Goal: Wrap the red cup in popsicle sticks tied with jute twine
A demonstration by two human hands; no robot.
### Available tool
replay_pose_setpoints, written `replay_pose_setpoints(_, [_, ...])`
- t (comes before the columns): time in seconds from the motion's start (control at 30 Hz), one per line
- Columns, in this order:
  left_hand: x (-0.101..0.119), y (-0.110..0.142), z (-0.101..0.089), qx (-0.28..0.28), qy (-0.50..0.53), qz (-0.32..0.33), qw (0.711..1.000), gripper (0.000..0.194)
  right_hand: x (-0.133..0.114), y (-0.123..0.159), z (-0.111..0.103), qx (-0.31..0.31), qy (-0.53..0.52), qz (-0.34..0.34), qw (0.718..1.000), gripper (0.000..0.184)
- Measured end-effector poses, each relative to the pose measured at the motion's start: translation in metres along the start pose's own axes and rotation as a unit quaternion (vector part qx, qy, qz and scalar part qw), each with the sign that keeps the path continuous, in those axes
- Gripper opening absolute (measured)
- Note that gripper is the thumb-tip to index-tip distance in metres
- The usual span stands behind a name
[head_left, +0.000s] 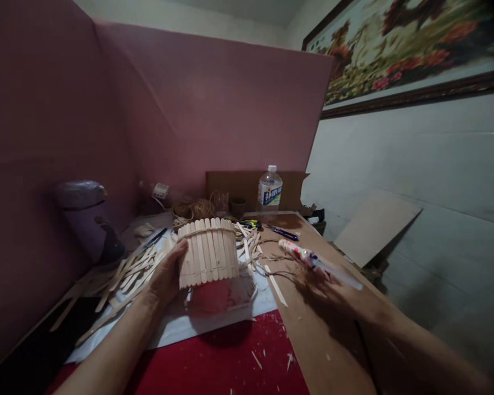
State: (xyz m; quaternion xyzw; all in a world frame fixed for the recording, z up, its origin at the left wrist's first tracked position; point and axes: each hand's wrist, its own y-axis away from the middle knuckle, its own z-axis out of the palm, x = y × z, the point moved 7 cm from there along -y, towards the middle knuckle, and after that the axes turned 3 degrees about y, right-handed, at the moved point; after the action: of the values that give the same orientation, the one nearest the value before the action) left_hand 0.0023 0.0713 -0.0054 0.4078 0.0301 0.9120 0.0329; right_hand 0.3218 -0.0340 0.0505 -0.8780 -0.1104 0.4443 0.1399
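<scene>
My left hand point(168, 277) grips the left edge of a curved craft-stick panel point(209, 253), its pale sticks standing side by side with a twine band near the top. Beneath the panel, a see-through reddish plastic piece point(209, 297) shows; whether they are joined I cannot tell. Off to the right, my right hand point(319, 280) is closed around a colourful patterned hot glue gun point(302, 253), with a translucent glue stick sticking out at its rear. Motion blurs this hand, and the fingers are partly hidden. The glue gun is apart from the panel.
Loose craft sticks point(138, 269) lie at left on white paper. Twine point(201, 208), a plastic bottle point(270, 189), a yellow cutter point(251, 223) and a dark blue pen-like tool point(283, 233) are farther back. A purple tumbler point(86, 219) stands left. A black cord point(364, 351) runs below my right arm.
</scene>
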Motion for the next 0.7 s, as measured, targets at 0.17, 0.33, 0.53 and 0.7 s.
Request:
replay_pose_setpoints(0.17, [0.000,0.000,0.000,-0.004,0.014,0.005,1.000,0.020,0.015,0.020,0.002,-0.041,0.265,0.017,0.963,0.040])
replay_pose_setpoints(0.33, [0.001,0.002,0.004,-0.028,0.008,0.004,1.000,0.024,0.036,0.039,-0.005,-0.006,0.398,-0.018,0.917,0.044])
replay_pose_setpoints(0.53, [-0.001,0.000,0.004,-0.033,0.005,-0.002,0.999,0.024,0.065,0.051,-0.005,0.009,0.453,-0.016,0.891,0.042])
replay_pose_setpoints(0.7, [-0.001,-0.001,0.004,-0.050,-0.004,-0.007,0.999,0.033,0.049,0.048,-0.001,-0.036,0.478,-0.068,0.875,0.034])
